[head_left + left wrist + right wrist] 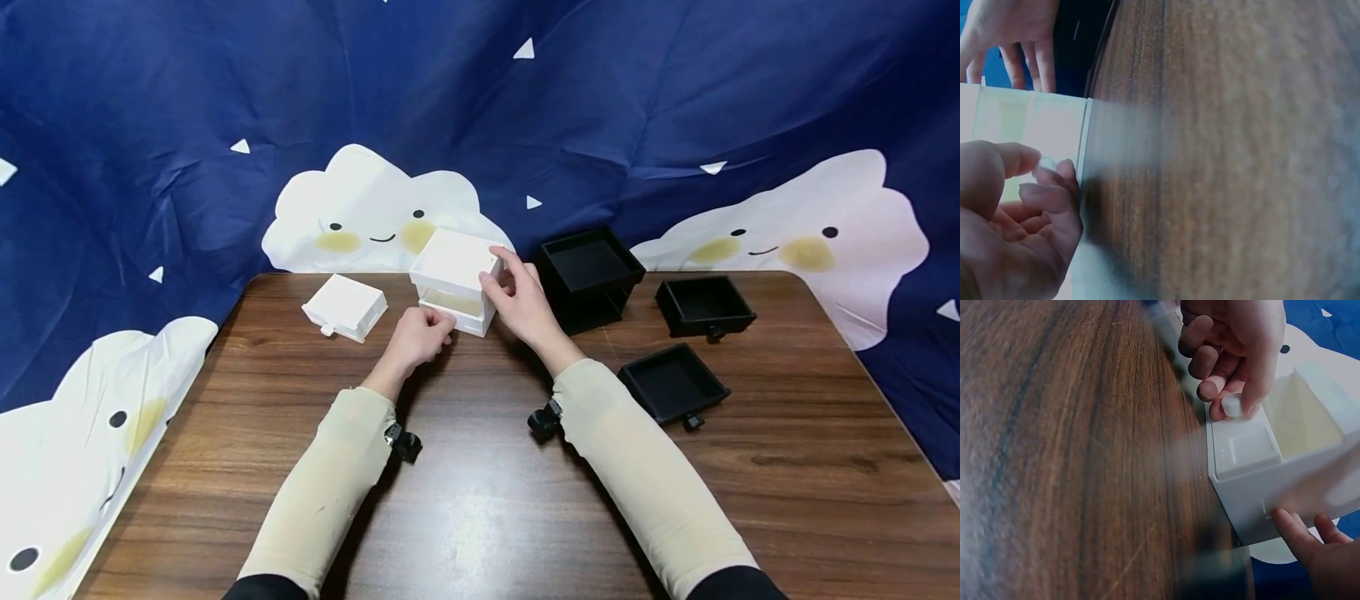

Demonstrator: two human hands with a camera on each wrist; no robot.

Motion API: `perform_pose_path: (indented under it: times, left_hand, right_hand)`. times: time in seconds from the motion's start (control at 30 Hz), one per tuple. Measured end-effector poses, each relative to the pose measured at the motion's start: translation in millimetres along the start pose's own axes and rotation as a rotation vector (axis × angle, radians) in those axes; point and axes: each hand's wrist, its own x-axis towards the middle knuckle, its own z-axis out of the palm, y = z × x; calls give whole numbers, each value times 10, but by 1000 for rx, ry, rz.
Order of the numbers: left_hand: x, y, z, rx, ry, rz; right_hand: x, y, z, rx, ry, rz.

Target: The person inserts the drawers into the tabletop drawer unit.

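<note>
A small white cabinet (453, 257) stands near the table's far edge, its upper slot open at the front. In the lower slot sits a white drawer (1244, 450), its front lying about level with the cabinet's face. My left hand (420, 335) pinches that drawer's small white knob (1232, 405) between thumb and fingers. Against the cabinet's right side and top edge rests my right hand (517, 300), fingers spread and fairly straight. A second white drawer (347, 302) lies on the table left of the cabinet, its underside up and its knob toward me.
Right of the white cabinet stands a black cabinet (592, 260) with a tray-like top. Two black drawers, one farther back (707, 305) and one nearer (675, 382), lie on the wooden table (465, 500) at the right. A blue cloud-print cloth (450, 83) hangs behind.
</note>
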Motion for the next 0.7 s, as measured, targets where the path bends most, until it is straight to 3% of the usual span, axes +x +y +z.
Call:
perform_pose_path:
  times: [0.33,0.7]
  left_hand:
    - [-46,-52,-5,-35,-47,6]
    - [-227,-119,-193,-12,-48,81]
  right_hand:
    - [-13,-1,-10,-4,10,16]
    - [10,-18,-6,1,6,15]
